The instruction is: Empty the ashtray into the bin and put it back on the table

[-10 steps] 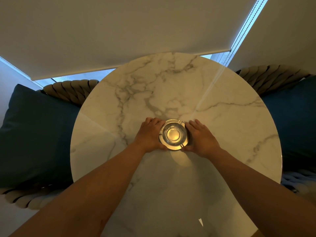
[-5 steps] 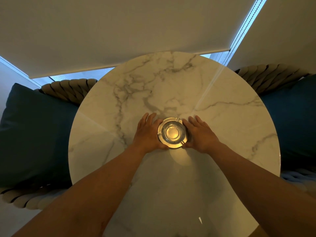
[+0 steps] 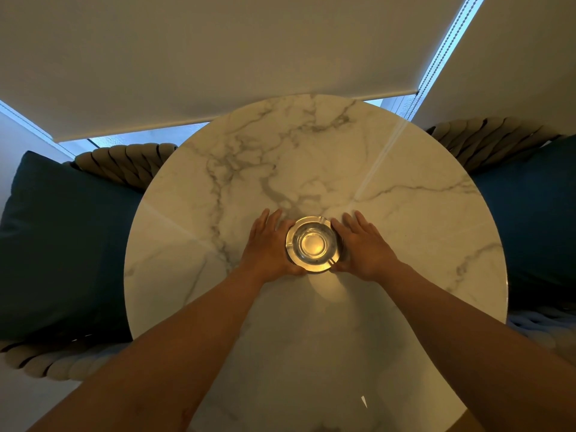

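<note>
A round glass ashtray [image 3: 314,244] stands upright near the middle of the round white marble table [image 3: 405,232]; its bowl looks empty. My left hand [image 3: 270,244] lies against its left side and my right hand [image 3: 363,244] against its right side. The fingers of both hands are stretched out flat on the tabletop, pointing away from me, with the thumbs by the ashtray's near rim. Neither hand wraps around it. No bin is in view.
Woven rope chairs with dark blue cushions flank the table, one on the left [image 3: 62,244] and one on the right [image 3: 536,213]. A lowered roller blind [image 3: 218,57] hangs behind the table's far edge.
The fingers of both hands have uncurled from around the ashtray and now lie straight on the table. The ashtray has stayed in place.
</note>
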The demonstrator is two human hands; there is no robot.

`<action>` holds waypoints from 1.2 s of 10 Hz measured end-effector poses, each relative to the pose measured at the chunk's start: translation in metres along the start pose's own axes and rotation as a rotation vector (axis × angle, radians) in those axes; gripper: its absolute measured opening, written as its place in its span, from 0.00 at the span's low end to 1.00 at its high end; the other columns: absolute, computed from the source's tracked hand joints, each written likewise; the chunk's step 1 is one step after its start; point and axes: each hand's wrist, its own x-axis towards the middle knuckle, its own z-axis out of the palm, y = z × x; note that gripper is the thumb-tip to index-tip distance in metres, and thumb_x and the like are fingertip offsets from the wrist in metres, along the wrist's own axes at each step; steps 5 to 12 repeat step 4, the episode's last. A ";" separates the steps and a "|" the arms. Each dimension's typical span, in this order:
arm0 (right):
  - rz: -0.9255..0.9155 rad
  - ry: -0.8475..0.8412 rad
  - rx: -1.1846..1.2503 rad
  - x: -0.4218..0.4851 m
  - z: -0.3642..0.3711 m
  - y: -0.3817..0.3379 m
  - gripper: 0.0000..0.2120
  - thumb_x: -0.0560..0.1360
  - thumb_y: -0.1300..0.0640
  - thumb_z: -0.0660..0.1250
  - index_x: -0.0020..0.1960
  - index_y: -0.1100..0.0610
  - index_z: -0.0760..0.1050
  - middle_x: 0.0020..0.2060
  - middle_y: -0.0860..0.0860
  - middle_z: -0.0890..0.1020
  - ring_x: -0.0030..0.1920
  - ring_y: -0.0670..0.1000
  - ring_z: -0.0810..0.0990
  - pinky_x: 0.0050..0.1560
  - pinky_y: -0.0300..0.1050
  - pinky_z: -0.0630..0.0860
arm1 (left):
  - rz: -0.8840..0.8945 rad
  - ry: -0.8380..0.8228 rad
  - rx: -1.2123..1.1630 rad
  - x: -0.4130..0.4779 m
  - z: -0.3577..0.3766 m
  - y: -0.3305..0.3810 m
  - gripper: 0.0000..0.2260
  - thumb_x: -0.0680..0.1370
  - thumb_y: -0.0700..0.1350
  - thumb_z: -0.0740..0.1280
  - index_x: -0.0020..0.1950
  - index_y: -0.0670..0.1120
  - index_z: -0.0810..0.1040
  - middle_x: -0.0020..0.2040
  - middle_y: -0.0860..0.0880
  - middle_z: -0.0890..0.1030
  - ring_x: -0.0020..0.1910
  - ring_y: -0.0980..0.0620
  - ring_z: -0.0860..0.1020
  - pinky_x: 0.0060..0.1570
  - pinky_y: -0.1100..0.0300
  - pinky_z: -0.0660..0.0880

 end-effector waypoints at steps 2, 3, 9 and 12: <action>-0.031 0.017 0.039 -0.008 0.003 0.004 0.55 0.65 0.41 0.76 0.79 0.54 0.45 0.77 0.54 0.57 0.80 0.59 0.48 0.78 0.57 0.54 | 0.026 0.016 -0.148 -0.012 -0.001 -0.002 0.50 0.57 0.56 0.81 0.75 0.48 0.63 0.74 0.45 0.65 0.76 0.45 0.58 0.71 0.63 0.50; -0.035 0.085 0.068 -0.022 0.002 0.004 0.49 0.68 0.45 0.76 0.78 0.59 0.53 0.75 0.56 0.64 0.78 0.59 0.56 0.77 0.54 0.58 | -0.014 0.050 -0.206 -0.027 -0.005 -0.005 0.44 0.61 0.51 0.80 0.73 0.45 0.66 0.71 0.47 0.69 0.71 0.47 0.65 0.67 0.65 0.59; 0.013 0.217 0.156 -0.037 0.007 0.006 0.37 0.71 0.50 0.74 0.74 0.61 0.63 0.70 0.58 0.72 0.72 0.60 0.67 0.71 0.52 0.67 | -0.048 0.112 -0.252 -0.049 -0.001 -0.009 0.36 0.65 0.51 0.78 0.70 0.46 0.70 0.67 0.48 0.72 0.67 0.50 0.68 0.65 0.60 0.66; 0.013 0.217 0.156 -0.037 0.007 0.006 0.37 0.71 0.50 0.74 0.74 0.61 0.63 0.70 0.58 0.72 0.72 0.60 0.67 0.71 0.52 0.67 | -0.048 0.112 -0.252 -0.049 -0.001 -0.009 0.36 0.65 0.51 0.78 0.70 0.46 0.70 0.67 0.48 0.72 0.67 0.50 0.68 0.65 0.60 0.66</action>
